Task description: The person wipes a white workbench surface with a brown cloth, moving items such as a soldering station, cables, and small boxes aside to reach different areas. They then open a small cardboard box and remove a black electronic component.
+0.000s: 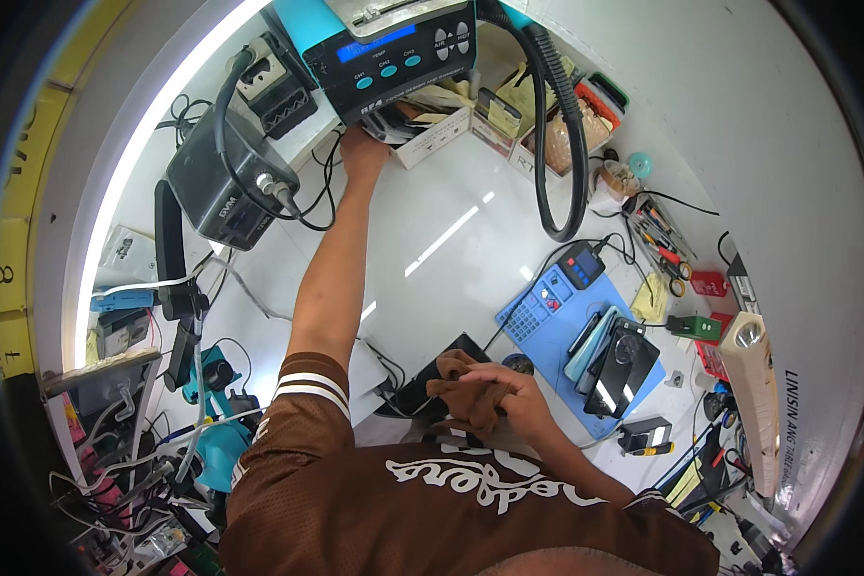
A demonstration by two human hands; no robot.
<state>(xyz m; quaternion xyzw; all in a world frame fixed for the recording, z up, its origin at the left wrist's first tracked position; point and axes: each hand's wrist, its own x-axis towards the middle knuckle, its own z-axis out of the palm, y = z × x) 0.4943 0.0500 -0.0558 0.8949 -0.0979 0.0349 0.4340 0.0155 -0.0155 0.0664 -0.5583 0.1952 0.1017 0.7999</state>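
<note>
Phones lie overlapping on a blue mat, with a green box to their right. A grey unit stands at left.

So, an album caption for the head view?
Left hand at an open white cardboard box, right hand holding a crumpled brown cloth.

White tabletop passable between left forearm and blue mat; black hose loop obstructs far side
</note>
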